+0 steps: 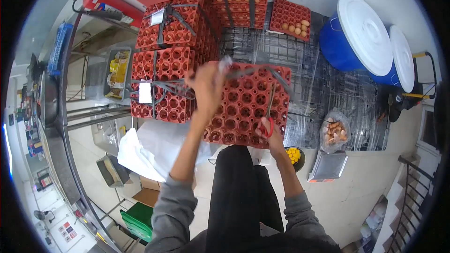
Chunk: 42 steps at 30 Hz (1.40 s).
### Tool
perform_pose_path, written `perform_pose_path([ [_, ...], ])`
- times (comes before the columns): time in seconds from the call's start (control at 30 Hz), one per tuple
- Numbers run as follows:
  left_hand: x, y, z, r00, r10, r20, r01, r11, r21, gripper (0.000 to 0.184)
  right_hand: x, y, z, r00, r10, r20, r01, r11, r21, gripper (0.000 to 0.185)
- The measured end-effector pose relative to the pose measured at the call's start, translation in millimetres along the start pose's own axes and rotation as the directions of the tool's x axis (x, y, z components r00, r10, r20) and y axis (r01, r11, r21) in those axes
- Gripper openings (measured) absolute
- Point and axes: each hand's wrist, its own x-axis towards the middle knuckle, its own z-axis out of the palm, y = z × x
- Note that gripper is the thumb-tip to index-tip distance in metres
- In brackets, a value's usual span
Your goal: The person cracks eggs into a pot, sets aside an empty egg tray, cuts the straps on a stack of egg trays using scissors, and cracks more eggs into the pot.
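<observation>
In front of me is a red egg tray [243,98], top of a stack, its cups facing up. A loose grey strap [255,69] arcs across its far side. My left hand [207,86], somewhat blurred, is closed on the strap near the tray's left edge. A small pale, blurred piece [226,63] shows at its fingertips. My right hand [272,133] grips red-handled scissors [268,124] at the tray's near right corner. Their blades point away from me, over the tray.
Strapped egg tray stacks [161,65] stand left and behind. A tray with several eggs [290,18] lies on the wrapped black platform [309,84]. Blue bins [344,42] with white lids, a bag of eggshells [335,131], a scale [328,166] and a bowl of yolks [294,157] are right.
</observation>
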Motion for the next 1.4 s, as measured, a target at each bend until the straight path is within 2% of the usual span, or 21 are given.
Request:
perform_pose_path([
  [0.07, 40, -28, -1, 0.991, -0.130, 0.006, 0.130, 0.991, 0.045, 0.020, -3, 1, 2, 0.997, 0.012, -0.073, -0.012, 1.000, 0.010, 0.032],
  [0.1, 54, -49, 0, 0.977, -0.213, -0.009, 0.213, 0.977, 0.026, 0.025, 3, 14, -11, 1.000, -0.014, -0.018, 0.013, 0.999, -0.036, 0.031],
  [0.17, 68, -67, -14, 0.878, -0.476, 0.044, 0.478, 0.872, -0.106, 0.029, -2, 15, -16, 0.998, 0.037, -0.046, -0.040, 0.997, -0.072, 0.030],
  [0.2, 68, -72, -24, 0.901, -0.430, 0.060, 0.424, 0.901, 0.089, 0.028, -5, 16, -18, 0.994, 0.079, -0.077, -0.086, 0.992, -0.093, 0.030],
  [0.27, 50, -86, -30, 0.990, -0.142, 0.003, 0.136, 0.957, 0.254, 0.021, -7, 25, -26, 0.991, 0.078, -0.107, -0.094, 0.984, -0.150, 0.028],
  [0.3, 39, -95, -31, 0.989, -0.147, 0.010, 0.139, 0.955, 0.262, 0.021, -3, 36, -34, 0.993, 0.045, -0.106, -0.060, 0.989, -0.137, 0.031],
  [0.37, 7, -106, -34, 0.956, 0.207, 0.207, -0.287, 0.807, 0.517, 0.017, -8, 39, -42, 0.996, 0.016, -0.090, -0.032, 0.985, -0.171, 0.034],
  [0.4, -8, -102, -37, 0.955, 0.190, 0.227, -0.283, 0.811, 0.511, 0.017, -10, 41, -47, 0.994, 0.043, -0.099, -0.059, 0.984, -0.170, 0.034],
  [0.47, -37, -92, -39, 0.843, 0.003, 0.538, -0.368, 0.733, 0.572, 0.017, -14, 44, -56, 0.993, 0.101, -0.064, -0.107, 0.989, -0.099, 0.028],
  [0.53, -73, -90, -39, 0.838, 0.017, 0.545, -0.394, 0.709, 0.584, 0.015, -26, 30, -51, 0.995, 0.073, -0.060, -0.082, 0.985, -0.155, 0.029],
  [0.6, -109, -84, -43, 0.739, -0.210, 0.641, -0.315, 0.733, 0.603, 0.012, -31, 28, -52, 0.995, 0.068, -0.078, -0.078, 0.988, -0.135, 0.029],
  [0.67, -160, -87, -48, 0.727, -0.125, 0.675, -0.398, 0.724, 0.563, 0.008, -34, 32, -55, 0.995, 0.058, -0.081, -0.068, 0.990, -0.123, 0.030],
  [0.73, -205, -92, -53, 0.612, -0.270, 0.743, -0.280, 0.805, 0.523, 0.006, -37, 34, -56, 0.996, 0.048, -0.079, -0.056, 0.992, -0.114, 0.030],
  [0.77, -215, -88, -59, 0.609, -0.275, 0.744, -0.280, 0.804, 0.525, 0.006, -38, 35, -55, 0.994, 0.047, -0.095, -0.058, 0.991, -0.121, 0.030],
  [0.83, -234, -80, -65, 0.721, -0.313, 0.618, 0.057, 0.916, 0.398, 0.003, -40, 37, -55, 0.993, 0.054, -0.106, -0.067, 0.989, -0.130, 0.030],
  [0.93, -240, -50, -74, 0.744, -0.377, 0.552, 0.204, 0.915, 0.349, 0.002, -44, 43, -56, 0.992, 0.034, -0.118, -0.046, 0.994, -0.098, 0.030],
  [1.07, -243, 0, -84, 0.722, -0.412, 0.556, 0.280, 0.909, 0.310, 0.004, -53, 46, -53, 0.983, -0.008, -0.183, -0.018, 0.990, -0.137, 0.029],
  [1.17, -272, 8, -71, 0.690, -0.503, 0.520, 0.434, 0.863, 0.258, 0.002, -55, 48, -50, 0.963, 0.014, -0.268, -0.050, 0.991, -0.126, 0.030],
  [1.27, -331, -13, -39, 0.668, -0.563, 0.487, 0.550, 0.814, 0.187, 0.003, -56, 56, -53, 0.968, 0.019, -0.250, -0.053, 0.990, -0.130, 0.031],
  [1.33, -369, -27, -18, 0.548, -0.643, 0.536, 0.497, 0.765, 0.409, 0.004, -57, 62, -49, 0.953, -0.010, -0.304, -0.031, 0.991, -0.130, 0.032],
  [1.4, -407, -49, -10, 0.172, -0.692, 0.701, 0.366, 0.705, 0.607, 0.008, -66, 56, -39, 0.921, -0.016, -0.389, -0.031, 0.993, -0.113, 0.033],
])
